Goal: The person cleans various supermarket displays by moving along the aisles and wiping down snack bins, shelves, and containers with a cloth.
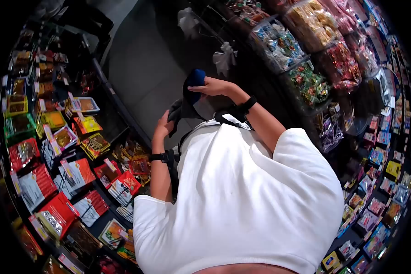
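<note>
In front of my white shirt I hold a dark blue and grey cloth [194,82] in both hands, over the aisle floor. My right hand [212,86] pinches its blue upper part, thumb on the near side. Lower and to the left, my left hand [163,124] grips the grey edge, its fingers partly hidden by the fabric. The piece hangs folded between the hands, so its full shape cannot be made out. Each wrist wears a black band.
On the left, a shelf holds packaged snacks [77,173] with price tags. To the right stand clear bins of wrapped candy [306,84], with small packets [374,205] below. White plastic bags [223,58] hang near the bins. A person's dark-clothed legs [86,20] show at the top left.
</note>
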{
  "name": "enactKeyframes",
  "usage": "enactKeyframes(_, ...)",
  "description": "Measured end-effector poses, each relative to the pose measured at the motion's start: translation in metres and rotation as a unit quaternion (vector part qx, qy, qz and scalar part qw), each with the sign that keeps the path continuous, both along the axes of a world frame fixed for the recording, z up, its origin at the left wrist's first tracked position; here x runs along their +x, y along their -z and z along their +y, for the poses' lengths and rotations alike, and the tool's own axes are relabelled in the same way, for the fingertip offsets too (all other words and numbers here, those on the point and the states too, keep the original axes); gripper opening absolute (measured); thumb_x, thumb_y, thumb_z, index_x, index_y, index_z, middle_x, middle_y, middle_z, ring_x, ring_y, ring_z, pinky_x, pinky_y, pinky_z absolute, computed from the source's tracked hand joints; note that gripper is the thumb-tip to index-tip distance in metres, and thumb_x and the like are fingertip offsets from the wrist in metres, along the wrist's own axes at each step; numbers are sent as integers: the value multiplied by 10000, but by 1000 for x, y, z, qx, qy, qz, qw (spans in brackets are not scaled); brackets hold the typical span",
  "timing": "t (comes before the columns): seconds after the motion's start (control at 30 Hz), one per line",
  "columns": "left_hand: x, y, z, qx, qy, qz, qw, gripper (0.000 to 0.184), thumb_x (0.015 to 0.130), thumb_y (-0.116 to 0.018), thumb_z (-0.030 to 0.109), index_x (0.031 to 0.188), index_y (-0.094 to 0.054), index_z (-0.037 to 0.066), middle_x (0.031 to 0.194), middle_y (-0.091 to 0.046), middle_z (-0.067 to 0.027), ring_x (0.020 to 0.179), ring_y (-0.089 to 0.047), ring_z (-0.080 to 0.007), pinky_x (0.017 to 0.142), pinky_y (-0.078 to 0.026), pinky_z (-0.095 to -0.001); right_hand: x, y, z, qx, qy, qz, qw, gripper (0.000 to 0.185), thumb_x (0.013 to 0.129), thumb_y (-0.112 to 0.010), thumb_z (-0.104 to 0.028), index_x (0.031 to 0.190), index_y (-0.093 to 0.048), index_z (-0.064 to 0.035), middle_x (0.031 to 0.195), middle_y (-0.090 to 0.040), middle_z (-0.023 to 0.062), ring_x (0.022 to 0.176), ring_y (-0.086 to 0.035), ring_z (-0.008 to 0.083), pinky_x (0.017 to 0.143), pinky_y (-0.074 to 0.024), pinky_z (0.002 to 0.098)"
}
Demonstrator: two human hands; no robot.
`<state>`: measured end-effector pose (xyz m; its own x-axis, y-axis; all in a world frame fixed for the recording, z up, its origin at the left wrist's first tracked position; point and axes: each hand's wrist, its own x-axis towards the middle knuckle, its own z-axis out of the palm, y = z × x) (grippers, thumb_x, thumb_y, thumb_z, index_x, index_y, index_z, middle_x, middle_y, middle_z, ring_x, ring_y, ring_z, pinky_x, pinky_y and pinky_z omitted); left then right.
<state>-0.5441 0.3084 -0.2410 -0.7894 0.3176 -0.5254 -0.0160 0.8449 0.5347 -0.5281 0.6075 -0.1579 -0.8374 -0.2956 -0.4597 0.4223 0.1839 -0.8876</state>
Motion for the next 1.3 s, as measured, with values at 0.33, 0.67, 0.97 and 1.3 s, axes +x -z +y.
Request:
enactKeyframes(0.33, -26, -127, 253, 317, 294, -113, 895, 278, 838, -716, 98, 1086, -646, -7, 1043, -632, -102, 920, -609, -205, 825, -483, -319, 101, 55, 176, 95, 189, -116, 970, 434, 947, -601, -480, 1086, -586, -69, 816, -638, 38, 652, -623, 134, 588, -494, 262)
enactKeyframes(0.67, -93, -117, 328, 469, 313, -236, 791, 319, 1037, -489, 230, 1232, -625, 16, 1070, -678, -61, 955, -581, -120, 872, -454, -267, 73, 83, 179, -273, 414, -139, 857, 840, 911, -341, -748, 1433, -443, -97, 1412, -490, 163, 1245, -511, 286, 1013, -456, 444)
enactKeyframes(0.97, -157, -185, 382, 245, 617, -58, 746, 481, 850, -727, 161, 1289, -566, 50, 1335, -524, -162, 1189, -540, -322, 971, -472, -401, 68, 5, 188, -624, 411, 1, 664, 655, 991, -418, -456, 1511, -294, -78, 1463, -459, 118, 1239, -550, 288, 987, -498, 472)
enactKeyframes(1.3, -225, -452, 384, 673, 659, -104, 321, 320, 924, -635, 124, 1240, -608, 83, 1334, -566, -128, 1184, -572, -279, 938, -503, -433, 168, -22, 240, -404, 693, 110, 587, 419, 859, -698, -264, 1215, -587, -74, 1105, -655, 51, 1047, -630, 176, 950, -500, 343)
